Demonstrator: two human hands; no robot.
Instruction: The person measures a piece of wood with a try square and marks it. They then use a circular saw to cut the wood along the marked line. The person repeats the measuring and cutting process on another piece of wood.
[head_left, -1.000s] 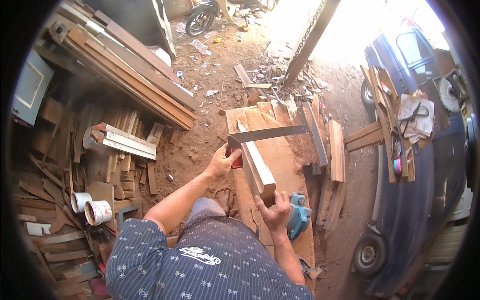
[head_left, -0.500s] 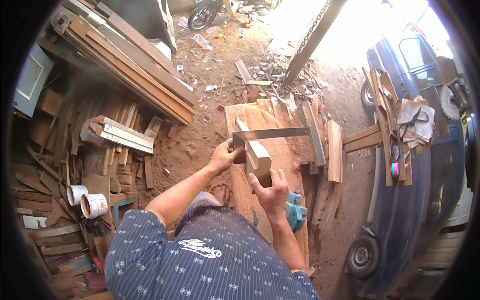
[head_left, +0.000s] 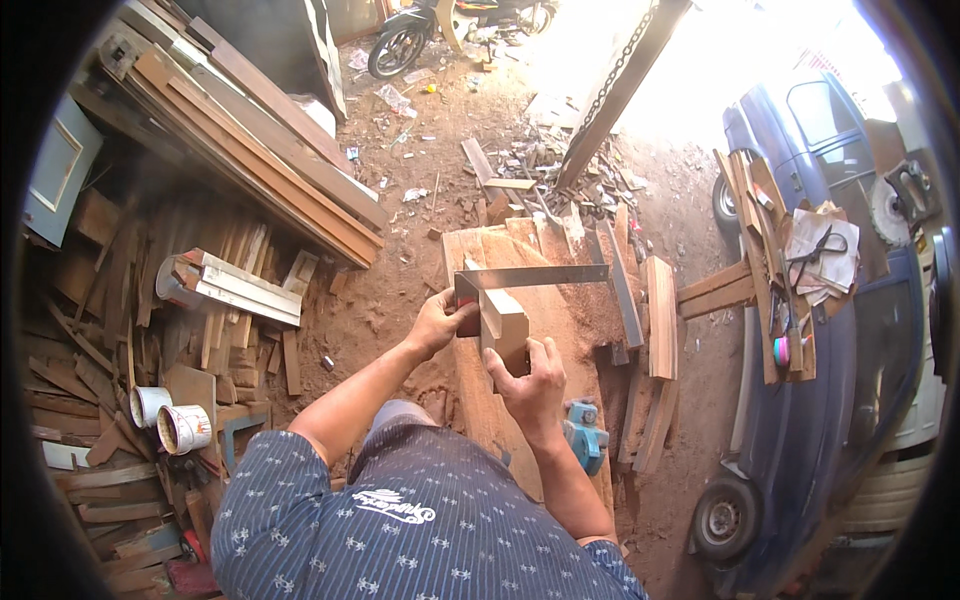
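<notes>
My left hand [head_left: 441, 322] is closed on the dark stock of a try square [head_left: 540, 275]. The square's metal blade runs to the right, across the top of a pale wooden block [head_left: 505, 322], with its stock beside the block's left side. My right hand [head_left: 530, 381] grips the near end of the block, thumb on the left and fingers on the right. Below both hands lies a broad wooden workbench [head_left: 471, 386]. A blue power tool [head_left: 585, 437] sits on the bench by my right forearm; part of it is hidden by the arm.
Upright boards [head_left: 662, 320] stand along the bench's right side. Scrap wood lies beyond it by a leaning post [head_left: 625, 90] with a chain. Stacked planks [head_left: 260, 140] and two white buckets [head_left: 184, 428] are at left. A blue vehicle [head_left: 800, 470] stands at right.
The block and try square sit slightly lower and further left in view, and both hands shift with them. The whole scene has shifted a little too. Both grips stay the same.
</notes>
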